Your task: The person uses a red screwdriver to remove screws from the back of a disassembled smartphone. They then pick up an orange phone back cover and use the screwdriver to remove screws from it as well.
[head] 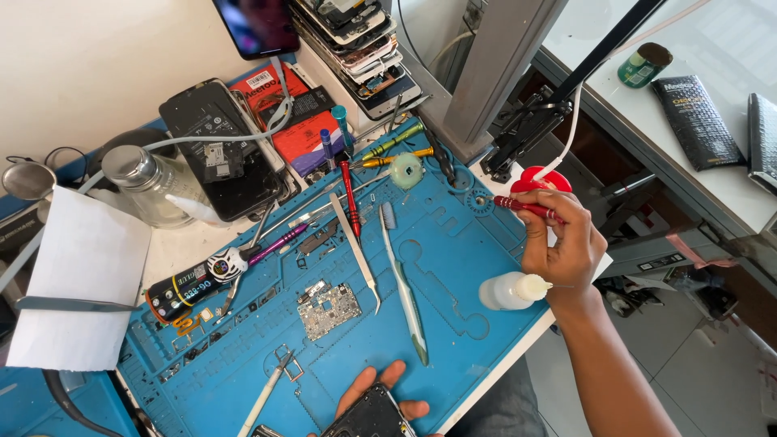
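Red-handled screwdriver sits clamped in the right hand at about three o'clock on the blue mat; the fingers are closed round its handle, and its long axis runs from three toward nine o'clock, the metal tip resting on or just above the mat's round tray near the upper right corner; whether it actually touches I cannot tell. A red round lid lies just behind the hand at twelve o'clock from it, and a small white squeeze bottle lies on its side just below the wrist at six o'clock.

At the bottom edge, six o'clock in the view, the left hand is closed on a dark phone, fingers curled over its upper edge; only part of both shows. The phone lies toward seven or eight o'clock from the screwdriver's tip, well apart from it, with the mat between; the right hand is the nearer to the tool, the left the nearer to the phone.

Between the two hands lie a small bare circuit board at the mat's centre, steel tweezers and a pale toothbrush, both pointing roughly twelve to six; the phone looks black, glossy and without visible screws from here.
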